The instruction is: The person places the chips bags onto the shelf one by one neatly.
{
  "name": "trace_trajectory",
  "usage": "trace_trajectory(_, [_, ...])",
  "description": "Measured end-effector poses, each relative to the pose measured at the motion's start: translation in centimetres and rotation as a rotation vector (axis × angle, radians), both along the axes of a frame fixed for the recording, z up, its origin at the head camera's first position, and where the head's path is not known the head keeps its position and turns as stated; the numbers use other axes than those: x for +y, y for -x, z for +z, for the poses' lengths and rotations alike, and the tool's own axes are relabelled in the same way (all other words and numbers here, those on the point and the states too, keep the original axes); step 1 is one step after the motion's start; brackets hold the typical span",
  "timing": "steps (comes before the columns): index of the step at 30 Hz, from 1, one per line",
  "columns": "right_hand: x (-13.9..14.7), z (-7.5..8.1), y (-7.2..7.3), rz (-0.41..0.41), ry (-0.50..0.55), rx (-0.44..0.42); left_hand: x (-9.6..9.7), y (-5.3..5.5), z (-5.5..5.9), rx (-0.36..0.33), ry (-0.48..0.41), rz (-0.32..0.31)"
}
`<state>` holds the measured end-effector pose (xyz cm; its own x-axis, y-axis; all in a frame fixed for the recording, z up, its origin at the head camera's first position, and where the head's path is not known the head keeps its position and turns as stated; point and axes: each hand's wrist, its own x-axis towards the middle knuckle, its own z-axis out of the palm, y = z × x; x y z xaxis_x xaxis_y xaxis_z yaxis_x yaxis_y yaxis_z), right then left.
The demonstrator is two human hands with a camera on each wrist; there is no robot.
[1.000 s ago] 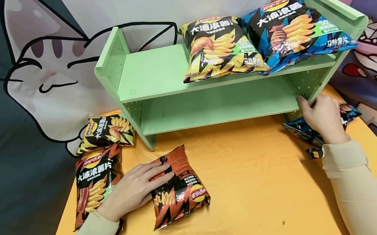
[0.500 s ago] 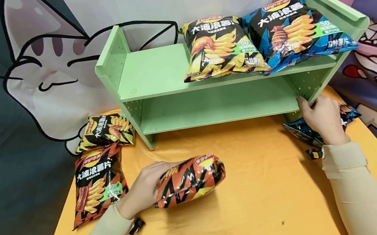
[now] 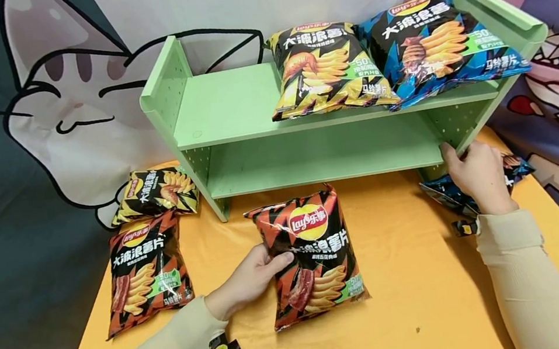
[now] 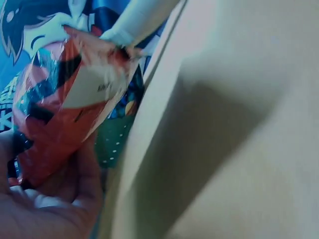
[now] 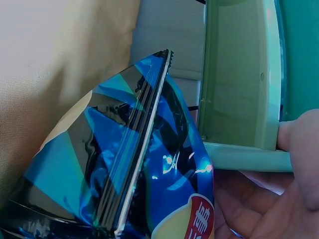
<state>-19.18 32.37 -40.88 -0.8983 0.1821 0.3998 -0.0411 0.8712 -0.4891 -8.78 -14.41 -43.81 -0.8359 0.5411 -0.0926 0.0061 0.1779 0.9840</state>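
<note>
My left hand [image 3: 250, 275] holds a red and black bag of potato chips [image 3: 321, 287] by its left edge, thumb on the front. The bag's printed front faces up toward the head camera, over the middle of the table. In the left wrist view the same chip bag [image 4: 55, 114] sits between thumb and fingers. At the right, my right hand [image 3: 481, 177] grips the lower right side panel of the green shelf [image 3: 319, 157], thumb inside and fingers outside. A blue chip bag [image 5: 119, 149] lies beside that hand, partly hidden under it in the head view.
On the upper shelf, a yellow chip bag [image 3: 326, 71] leans next to a blue chip bag [image 3: 443, 47] at the right. Left of the shelf lie a small yellow chip bag [image 3: 157, 193] and another red chip bag [image 3: 146, 274] on the orange table [image 3: 404, 276].
My left hand has lifted the red chip bag off the table, turned it over from back to front and carried it a little right. The right hand keeps its place on the shelf.
</note>
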Motion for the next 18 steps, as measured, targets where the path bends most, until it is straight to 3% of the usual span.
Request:
trace_trajectory(3, [0.1, 0.0, 0.0, -0.001, 0.001, -0.001, 0.6, 0.3, -0.6, -0.204, -0.048, -0.040])
trace_trajectory(5, [0.1, -0.1, 0.0, -0.004, -0.002, -0.004, 0.8, 0.6, -1.1, -0.298, -0.054, -0.075])
trace_trajectory(8, [0.1, -0.1, 0.0, 0.001, -0.001, -0.007, 1.0, 1.1, -1.8, -0.405, -0.066, -0.112])
trace_trajectory(11, [0.1, 0.0, 0.0, 0.002, 0.004, -0.005, 1.1, 1.7, -2.3, -0.463, -0.068, -0.132])
trace_trajectory(14, [0.1, 0.0, -0.1, 0.001, 0.005, -0.003, 1.1, 2.3, -2.7, -0.463, -0.021, -0.116])
trace_trajectory(18, [0.1, 0.0, 0.0, 0.003, 0.010, 0.003, 1.1, 2.6, -2.5, -0.326, 0.146, -0.030])
